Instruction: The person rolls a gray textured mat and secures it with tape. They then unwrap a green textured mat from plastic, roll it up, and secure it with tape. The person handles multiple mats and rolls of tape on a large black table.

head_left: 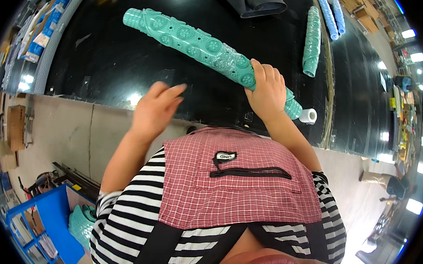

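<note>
Right hand grips a long, tightly coiled teal plastic roll with raised round patterns, near its right-hand end, fingers over the far side, thumb on the near side. Left hand holds nothing: fingers half curled and a little apart, just short of the roll, above the tabletop's near edge.

Roll lies slantwise on the glossy black tabletop, left end farther from the person, right end toward the near edge. Shiny patch just left of the right hand looks like clear film; can't tell if it goes all the way round.

Small white cylindrical roll with a hollow core sits just beside the teal roll's right end, near the tabletop edge; can't tell if they touch. Shorter green plastic roll and two slim light-blue rolls lie well apart on the right. Folded dark sheet at the far side.

Risks, my judgement: with one hand near one end, the long free end could swing or turn on the smooth surface. If the film is loose or only partial, the coil could spring wider once the grip slackens. A push rightward could knock the white roll off the edge.
</note>
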The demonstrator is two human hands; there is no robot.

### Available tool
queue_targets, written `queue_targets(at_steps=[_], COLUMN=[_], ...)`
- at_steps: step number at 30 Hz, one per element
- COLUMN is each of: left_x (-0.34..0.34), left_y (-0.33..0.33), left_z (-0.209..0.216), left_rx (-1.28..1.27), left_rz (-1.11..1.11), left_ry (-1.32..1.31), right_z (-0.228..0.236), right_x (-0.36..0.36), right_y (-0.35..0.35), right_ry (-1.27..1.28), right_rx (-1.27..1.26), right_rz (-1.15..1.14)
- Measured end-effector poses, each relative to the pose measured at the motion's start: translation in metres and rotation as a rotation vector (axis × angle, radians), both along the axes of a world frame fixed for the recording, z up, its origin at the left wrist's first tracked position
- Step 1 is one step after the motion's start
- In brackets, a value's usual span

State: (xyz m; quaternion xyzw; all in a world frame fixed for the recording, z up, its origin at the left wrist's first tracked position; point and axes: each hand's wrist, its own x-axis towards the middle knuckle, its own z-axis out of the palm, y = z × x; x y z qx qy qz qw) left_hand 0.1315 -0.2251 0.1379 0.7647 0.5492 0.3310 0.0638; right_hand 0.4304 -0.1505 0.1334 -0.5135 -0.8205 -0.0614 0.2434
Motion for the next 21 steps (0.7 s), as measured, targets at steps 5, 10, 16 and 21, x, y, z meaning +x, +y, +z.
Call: queue_targets(at_steps=[5, 10, 16, 21], left_x=[0.027, 0.032, 0.022, 0.014], left_y=[0.033, 0.047, 0.055, 0.070], left_z=[-0.014, 0.007, 0.022, 0.022], left_rx=[0.482, 0.491, 0.376, 0.269], left_rz=[-0.108, 0.006, -0.064, -0.186], left_ry=[0.095, 0.062, 0.051, -0.055], right_z=[0.022, 0.030, 0.032, 0.030], right_x=[-0.014, -0.020, -0.024, -0.025], right_y=[-0.013, -0.019, -0.024, -0.026], right_ry=[0.024, 0.011, -0.013, -0.017], right_rx=[0.015, 0.006, 0.013, -0.016], right_rz=[0.091, 0.152, 0.191, 0.217])
